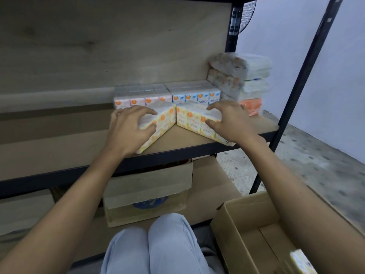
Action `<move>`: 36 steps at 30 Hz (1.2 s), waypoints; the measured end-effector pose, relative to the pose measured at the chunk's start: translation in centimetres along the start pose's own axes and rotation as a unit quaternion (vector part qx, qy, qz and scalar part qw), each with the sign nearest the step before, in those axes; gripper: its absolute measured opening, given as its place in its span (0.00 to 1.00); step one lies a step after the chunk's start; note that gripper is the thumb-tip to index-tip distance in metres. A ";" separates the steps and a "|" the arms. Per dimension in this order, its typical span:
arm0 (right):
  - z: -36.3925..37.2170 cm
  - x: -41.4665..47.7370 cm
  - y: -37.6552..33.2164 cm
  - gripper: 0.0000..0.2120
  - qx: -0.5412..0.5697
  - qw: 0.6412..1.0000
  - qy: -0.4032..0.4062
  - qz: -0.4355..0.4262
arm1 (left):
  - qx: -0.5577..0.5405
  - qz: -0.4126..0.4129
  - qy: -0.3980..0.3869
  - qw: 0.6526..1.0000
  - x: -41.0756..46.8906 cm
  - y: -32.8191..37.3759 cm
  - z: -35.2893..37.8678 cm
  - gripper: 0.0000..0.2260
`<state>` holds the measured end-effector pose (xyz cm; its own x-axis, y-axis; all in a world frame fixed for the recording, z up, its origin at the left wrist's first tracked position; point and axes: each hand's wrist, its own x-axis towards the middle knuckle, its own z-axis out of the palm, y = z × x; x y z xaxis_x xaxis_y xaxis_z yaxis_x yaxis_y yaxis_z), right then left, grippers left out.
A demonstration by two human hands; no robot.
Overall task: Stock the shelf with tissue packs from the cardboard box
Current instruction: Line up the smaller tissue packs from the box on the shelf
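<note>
Left hand [129,126] and right hand [229,121] each grip a yellow tissue pack [162,123] with curled fingers on the shelf [177,141]

I see a plain pale wall [345,76] filling the upper right, meeting a speckled grey floor [316,165] at the middle right. A black fan grille [247,14] shows at the top, behind a black metal post [230,43]. Light is dim and flat.
</note>
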<state>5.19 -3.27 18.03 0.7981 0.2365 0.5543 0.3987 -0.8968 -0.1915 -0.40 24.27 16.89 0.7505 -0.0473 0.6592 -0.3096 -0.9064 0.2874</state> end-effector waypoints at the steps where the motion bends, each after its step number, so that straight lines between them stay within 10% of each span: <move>1: 0.3 0.5 -0.7 0.20 -0.010 1.000 0.000 0.004 | 0.004 -0.005 -0.007 1.000 0.5 0.6 0.2 0.16; 10: 3.0 2.9 -1.9 0.27 -0.147 0.981 -0.119 0.051 | 0.174 -0.049 -0.108 0.978 2.1 1.3 2.6 0.21; 26: 3.0 4.9 3.1 0.31 -0.086 0.987 -0.129 -0.039 | 0.085 -0.058 -0.159 0.982 4.4 -3.3 1.6 0.31; 36: 6.0 4.9 4.7 0.33 -0.034 0.995 -0.079 -0.050 | 0.103 -0.028 -0.036 0.994 3.9 -4.4 4.8 0.22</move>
<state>13.64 -4.08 14.98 0.8188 0.3771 0.4328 0.4531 -0.8875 -0.0841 6.72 26.06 14.84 0.8055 -0.0174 0.5924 -0.1450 -0.9750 0.1685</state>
